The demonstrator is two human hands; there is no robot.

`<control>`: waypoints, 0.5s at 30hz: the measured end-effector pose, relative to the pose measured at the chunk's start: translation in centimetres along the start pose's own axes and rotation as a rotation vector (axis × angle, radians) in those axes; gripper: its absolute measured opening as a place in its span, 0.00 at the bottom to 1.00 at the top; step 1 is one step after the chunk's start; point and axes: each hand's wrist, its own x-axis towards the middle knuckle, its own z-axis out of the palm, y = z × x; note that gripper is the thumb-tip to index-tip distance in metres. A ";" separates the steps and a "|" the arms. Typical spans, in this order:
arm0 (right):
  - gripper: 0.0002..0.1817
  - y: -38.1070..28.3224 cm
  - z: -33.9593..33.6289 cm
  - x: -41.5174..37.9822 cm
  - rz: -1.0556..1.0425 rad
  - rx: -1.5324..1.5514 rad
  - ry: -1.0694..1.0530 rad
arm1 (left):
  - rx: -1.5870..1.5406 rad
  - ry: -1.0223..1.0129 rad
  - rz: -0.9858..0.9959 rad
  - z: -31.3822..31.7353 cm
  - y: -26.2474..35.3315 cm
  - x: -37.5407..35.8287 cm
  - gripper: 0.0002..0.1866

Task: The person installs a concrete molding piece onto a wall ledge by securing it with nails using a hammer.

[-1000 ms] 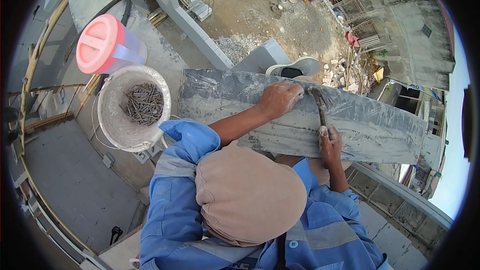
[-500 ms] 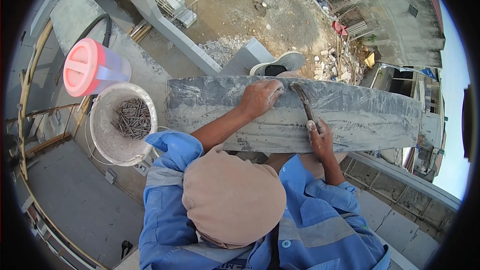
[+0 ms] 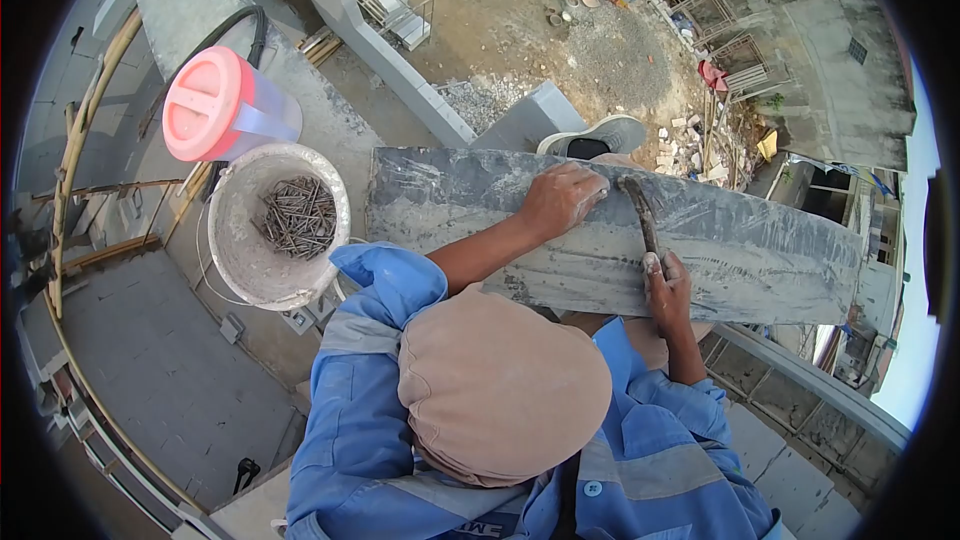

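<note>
My left hand [image 3: 565, 202] rests on a long grey board [image 3: 450, 225], fingers curled together near its far edge; whatever they may pinch is too small to tell. In my right hand [image 3: 668, 290] is the lower end of a dark hammer-like tool [image 3: 643, 215]. The tool's far end lies over the board, just right of my left fingers. Left of the board, a whitish bucket [image 3: 228, 230] holds a pile of nails [image 3: 298, 218]. Against the bucket's far side is a clear jug with a pink lid [image 3: 203, 105].
A shoe [image 3: 615, 132] shows beyond the board's far edge. A black hose [image 3: 258, 35] curves behind the jug. Bamboo poles [image 3: 92, 140] stand at the left. Far below are a gravel heap [image 3: 625, 60] and rubble [image 3: 685, 145]. A metal rail [image 3: 820, 375] runs at the right.
The camera view has shifted, so the board, bucket and jug appear further right. Both hands keep nearly the same places over the board, the right one still holding the tool.
</note>
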 end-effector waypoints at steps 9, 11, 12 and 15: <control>0.15 1.1 -0.1 0.2 -0.060 -0.083 0.011 | -0.002 -0.056 -0.053 -0.4 0.2 0.2 0.14; 0.16 0.4 -0.1 0.2 -0.058 -0.093 0.019 | -0.003 -0.054 -0.040 -0.3 0.2 0.1 0.13; 0.16 -0.3 -0.1 0.1 -0.061 -0.100 0.019 | 0.005 -0.048 -0.031 -0.2 0.1 0.1 0.13; 0.16 -1.8 0.0 -0.1 -0.059 -0.070 0.035 | 0.009 -0.047 -0.027 0.0 -0.1 0.2 0.13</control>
